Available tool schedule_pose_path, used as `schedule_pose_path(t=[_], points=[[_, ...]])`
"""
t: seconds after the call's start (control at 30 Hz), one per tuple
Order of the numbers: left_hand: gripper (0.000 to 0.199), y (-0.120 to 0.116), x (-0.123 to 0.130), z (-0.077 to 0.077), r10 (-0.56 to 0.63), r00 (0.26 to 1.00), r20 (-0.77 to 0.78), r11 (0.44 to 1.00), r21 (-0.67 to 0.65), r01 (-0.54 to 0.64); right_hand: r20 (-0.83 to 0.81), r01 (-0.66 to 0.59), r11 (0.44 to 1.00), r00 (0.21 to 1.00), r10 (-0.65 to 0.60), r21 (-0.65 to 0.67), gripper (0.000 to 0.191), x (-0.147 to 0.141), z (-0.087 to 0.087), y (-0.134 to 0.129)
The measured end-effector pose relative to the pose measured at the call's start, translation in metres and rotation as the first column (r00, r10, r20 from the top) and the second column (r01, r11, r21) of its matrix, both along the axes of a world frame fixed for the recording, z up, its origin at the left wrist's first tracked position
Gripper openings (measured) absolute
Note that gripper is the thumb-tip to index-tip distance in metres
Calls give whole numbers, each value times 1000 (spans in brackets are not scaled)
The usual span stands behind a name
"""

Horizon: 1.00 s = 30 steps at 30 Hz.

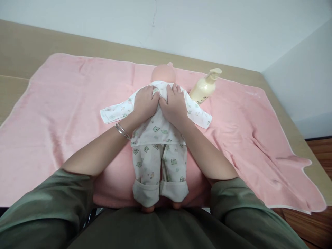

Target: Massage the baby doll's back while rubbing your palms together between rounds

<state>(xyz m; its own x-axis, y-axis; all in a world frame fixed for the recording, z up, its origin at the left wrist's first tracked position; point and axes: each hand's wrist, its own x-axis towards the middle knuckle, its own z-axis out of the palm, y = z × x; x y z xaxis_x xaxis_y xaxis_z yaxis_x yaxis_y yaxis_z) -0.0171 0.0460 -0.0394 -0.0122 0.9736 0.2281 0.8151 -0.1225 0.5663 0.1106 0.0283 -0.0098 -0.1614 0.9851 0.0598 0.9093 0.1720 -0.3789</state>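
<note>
A baby doll [157, 133] in white pyjamas with small green and brown animal prints lies stretched out, its head pointing away from me and its feet at the near table edge. Both sleeves spread out to the sides, and the trouser cuffs are turned up. My left hand [146, 101] rests on the left of the doll's upper body, fingers laid on the shirt. On the right side lies my right hand [175, 103], fingers extended over the cloth. The two thumbs come close together at the middle. My palms hide part of the shirt.
A pink blanket [77, 93] with some wrinkles covers much of the wooden table [26, 38]. A cream pump bottle [203, 89] stands beyond the doll's right sleeve. White walls [202, 31] rise behind the table and at right.
</note>
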Motion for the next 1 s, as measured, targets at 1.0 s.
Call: schedule_pose_path(t=[1.0], points=[[53,-22,9,-9,-165,971,-173,979,88,182,-43,-53,998,998,51,-31,67,13,-4,15]])
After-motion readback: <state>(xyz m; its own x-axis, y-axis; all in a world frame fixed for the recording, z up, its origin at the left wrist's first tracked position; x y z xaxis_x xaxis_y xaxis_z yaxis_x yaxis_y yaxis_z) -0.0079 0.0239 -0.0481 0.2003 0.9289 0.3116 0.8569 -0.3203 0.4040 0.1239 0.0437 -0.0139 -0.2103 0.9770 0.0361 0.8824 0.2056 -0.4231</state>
